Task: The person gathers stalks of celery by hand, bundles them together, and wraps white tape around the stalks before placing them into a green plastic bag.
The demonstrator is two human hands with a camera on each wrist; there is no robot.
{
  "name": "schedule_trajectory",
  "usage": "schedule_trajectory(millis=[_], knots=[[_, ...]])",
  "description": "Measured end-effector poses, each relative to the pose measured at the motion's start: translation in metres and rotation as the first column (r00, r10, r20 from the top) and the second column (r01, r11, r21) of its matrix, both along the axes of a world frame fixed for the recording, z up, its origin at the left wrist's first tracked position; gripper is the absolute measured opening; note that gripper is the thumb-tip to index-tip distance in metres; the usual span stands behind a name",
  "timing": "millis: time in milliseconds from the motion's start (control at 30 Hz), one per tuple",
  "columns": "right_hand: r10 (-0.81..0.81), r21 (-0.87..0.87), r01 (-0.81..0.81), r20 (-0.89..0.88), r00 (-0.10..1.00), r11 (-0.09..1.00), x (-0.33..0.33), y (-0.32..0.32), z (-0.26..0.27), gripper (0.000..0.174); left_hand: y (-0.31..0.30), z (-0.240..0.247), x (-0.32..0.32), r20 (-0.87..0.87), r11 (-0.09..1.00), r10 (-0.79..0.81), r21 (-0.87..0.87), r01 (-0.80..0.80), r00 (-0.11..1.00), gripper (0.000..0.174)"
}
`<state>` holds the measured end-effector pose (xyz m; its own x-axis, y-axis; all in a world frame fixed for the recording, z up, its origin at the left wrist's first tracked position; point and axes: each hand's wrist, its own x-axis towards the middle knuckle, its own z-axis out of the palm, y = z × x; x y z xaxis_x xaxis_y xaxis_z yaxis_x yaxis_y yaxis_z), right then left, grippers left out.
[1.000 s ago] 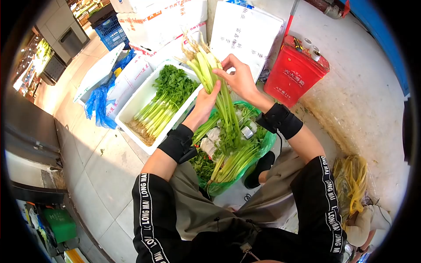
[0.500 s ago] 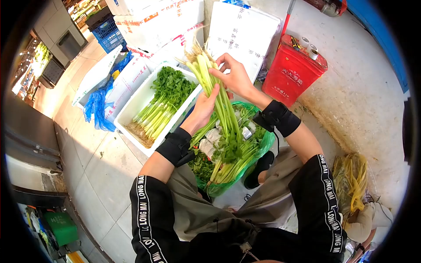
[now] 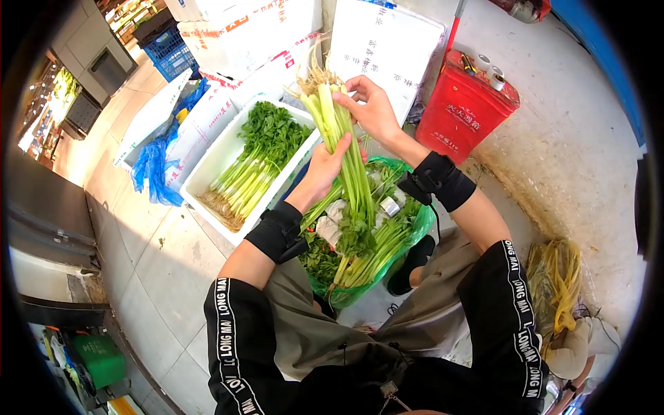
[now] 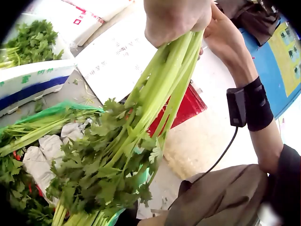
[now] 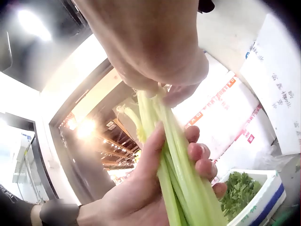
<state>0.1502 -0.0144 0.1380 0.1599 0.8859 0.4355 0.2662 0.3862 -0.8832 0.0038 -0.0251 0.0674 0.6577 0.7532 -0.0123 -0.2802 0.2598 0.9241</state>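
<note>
A bunch of celery (image 3: 351, 176) with pale green stalks stands roots up in front of the person, its leaves hanging down. My left hand (image 3: 324, 166) grips it around the middle of the stalks, fingers wrapped behind and thumb in front, as the right wrist view shows. Higher up, near the stringy roots (image 3: 317, 77), my right hand (image 3: 373, 109) pinches the stalks between thumb and fingers. Below the bunch is a green plastic bag (image 3: 420, 228) holding more celery (image 3: 370, 263) and some whitish wrapped lumps (image 3: 329, 230).
On the left stands a white foam box (image 3: 200, 173) with celery laid in a row. Foam boxes (image 3: 252, 34) are stacked behind it, beside a blue plastic bag (image 3: 153, 169). A red box (image 3: 463, 111) with tape rolls (image 3: 496, 81) on top is at right, a yellow bag (image 3: 564, 280) nearer.
The celery bunch has turned slightly more upright, its root end shifting right. My right hand has moved a little upward along the stalks, while the left keeps its grip.
</note>
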Motion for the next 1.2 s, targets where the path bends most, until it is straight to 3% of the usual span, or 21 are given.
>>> schedule_trajectory(millis=[133, 300, 500, 567, 700, 733, 767, 933, 1033, 1100, 1133, 1200], knots=[[0.007, -0.068, -0.004, 0.045, 0.999, 0.998, -0.004, -0.005, 0.007, 0.03, 0.001, -0.002, -0.004, 0.017, 0.999, -0.007, -0.032, 0.008, 1.0, 0.044], [0.058, -0.079, -0.063, -0.06, 0.997, 0.995, -0.009, -0.006, 0.009, 0.023, 0.001, -0.005, -0.003, 0.023, 0.998, 0.02, -0.066, -0.018, 1.0, 0.043], [0.125, -0.082, -0.125, 0.004, 0.992, 0.989, -0.003, -0.007, 0.008, 0.022, 0.001, -0.008, 0.0, 0.064, 0.994, 0.096, -0.057, -0.093, 0.993, 0.032], [0.119, -0.053, -0.118, 0.007, 0.993, 0.992, -0.002, -0.005, 0.007, 0.025, -0.002, -0.002, -0.002, -0.023, 0.995, 0.085, 0.048, -0.084, 0.996, 0.026], [0.13, -0.011, -0.13, 0.016, 0.991, 0.991, -0.004, -0.006, 0.005, 0.028, -0.004, 0.001, 0.0, -0.036, 0.991, 0.129, -0.026, -0.13, 0.991, 0.031], [0.129, -0.01, -0.129, 0.017, 0.991, 0.992, -0.002, -0.003, 0.0, 0.028, -0.004, -0.001, 0.0, -0.044, 0.982, 0.185, -0.025, -0.186, 0.982, 0.025], [0.113, 0.025, -0.115, 0.07, 0.991, 0.993, -0.002, 0.0, -0.005, 0.029, -0.005, 0.0, -0.002, -0.054, 0.97, 0.24, -0.026, -0.242, 0.969, 0.02], [0.016, 0.06, -0.028, 0.179, 0.984, 0.998, 0.001, -0.001, -0.003, 0.028, -0.005, 0.004, -0.002, -0.127, 0.977, 0.212, 0.025, -0.211, 0.969, 0.019], [0.028, -0.082, -0.013, 0.18, 0.983, 0.997, 0.002, -0.008, 0.011, 0.02, -0.006, -0.001, -0.002, -0.151, 0.979, 0.2, 0.074, -0.191, 0.968, 0.023], [-0.063, 0.036, 0.053, 0.386, 0.92, 0.998, 0.008, -0.006, 0.015, 0.021, -0.006, -0.003, 0.0, -0.145, 0.978, 0.201, 0.088, -0.19, 0.969, 0.025], [-0.062, 0.036, 0.052, 0.387, 0.92, 0.998, 0.01, -0.007, 0.017, 0.021, -0.008, -0.002, 0.001, -0.166, 0.975, 0.214, 0.103, -0.199, 0.963, 0.026], [-0.096, 0.061, 0.074, 0.588, 0.803, 0.995, 0.014, -0.008, 0.02, 0.021, -0.009, -0.004, 0.002, -0.187, 0.971, 0.227, 0.116, -0.208, 0.956, 0.027]])
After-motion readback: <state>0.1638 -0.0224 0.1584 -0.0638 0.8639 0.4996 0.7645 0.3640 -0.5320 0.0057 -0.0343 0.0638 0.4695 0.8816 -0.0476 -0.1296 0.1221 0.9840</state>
